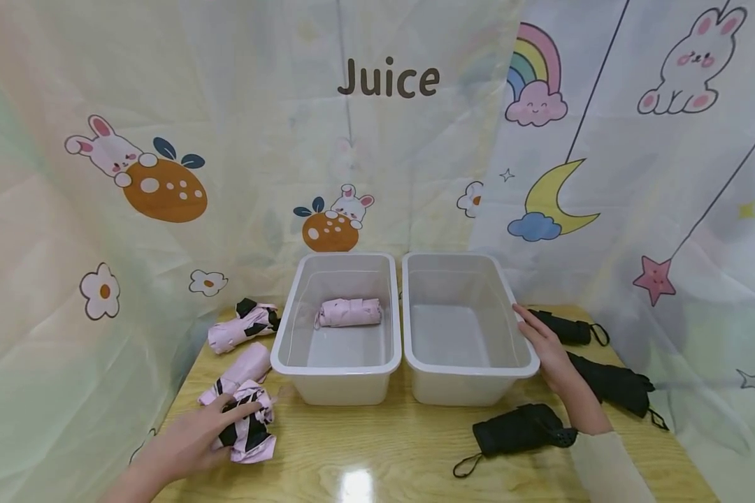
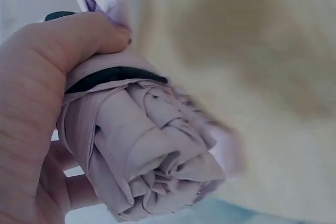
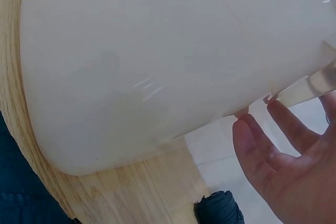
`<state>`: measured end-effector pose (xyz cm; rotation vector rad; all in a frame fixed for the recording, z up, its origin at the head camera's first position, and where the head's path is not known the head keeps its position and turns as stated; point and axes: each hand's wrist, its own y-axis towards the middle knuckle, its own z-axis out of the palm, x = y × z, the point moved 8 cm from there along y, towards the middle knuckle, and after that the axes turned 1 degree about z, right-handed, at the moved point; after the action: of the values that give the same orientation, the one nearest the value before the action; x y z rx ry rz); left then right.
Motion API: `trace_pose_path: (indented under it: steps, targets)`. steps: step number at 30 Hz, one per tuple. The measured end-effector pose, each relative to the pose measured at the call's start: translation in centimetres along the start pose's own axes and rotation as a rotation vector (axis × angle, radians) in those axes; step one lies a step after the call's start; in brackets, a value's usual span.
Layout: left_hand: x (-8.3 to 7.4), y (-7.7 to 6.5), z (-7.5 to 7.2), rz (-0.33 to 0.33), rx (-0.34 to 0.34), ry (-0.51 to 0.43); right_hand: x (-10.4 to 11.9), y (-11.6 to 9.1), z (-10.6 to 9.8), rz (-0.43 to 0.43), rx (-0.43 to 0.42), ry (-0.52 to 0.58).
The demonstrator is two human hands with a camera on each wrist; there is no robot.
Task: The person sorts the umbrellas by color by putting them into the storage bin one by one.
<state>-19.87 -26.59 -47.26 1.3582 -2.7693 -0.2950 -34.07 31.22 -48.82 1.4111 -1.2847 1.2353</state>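
Observation:
My left hand [image 1: 191, 433] grips a folded pink and black umbrella [image 1: 258, 448] at the table's front left. In the left wrist view its rolled pink end [image 2: 152, 140] faces the camera, with my thumb lying across the cloth by a black band. My right hand [image 1: 552, 353] touches the right-hand rim of the right white bin [image 1: 468, 370] with extended fingers. The right wrist view shows those fingertips against the side of that bin [image 3: 131, 77]. Inside the left white bin [image 1: 336, 370] lies a folded pink umbrella [image 1: 350, 312].
Two more pink umbrellas, one farther back [image 1: 229, 335] and one nearer [image 1: 252, 362], lie left of the bins. On the right are black folded umbrellas: one behind [image 1: 569, 330], one beside my wrist [image 1: 616, 385], one in front [image 1: 512, 431]. A printed curtain [image 1: 258, 140] surrounds the wooden table [image 1: 327, 447].

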Motion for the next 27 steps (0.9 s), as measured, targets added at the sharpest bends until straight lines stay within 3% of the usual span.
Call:
trace_pose_path:
  steps: [6,8,12,20,27]
  targets:
    - [-2.9,1.6,-6.4,0.075,-0.139,0.018,0.1,0.0,0.0,0.005,-0.005,0.003]
    - [-3.3,2.3,-8.2,0.086,-0.177,0.026,0.2,0.0,-0.1,0.007,-0.012,0.001]
    - [-3.2,4.3,-10.8,0.097,-0.188,0.047,0.2,0.0,0.0,0.014,-0.010,-0.007]
    - [-1.9,9.4,-13.6,0.169,-0.152,0.073,0.2,0.1,-0.1,0.002,-0.005,-0.015]
    - [-1.1,13.9,-13.5,0.196,-0.101,0.062,0.2,0.0,-0.1,0.009,-0.013,-0.028]
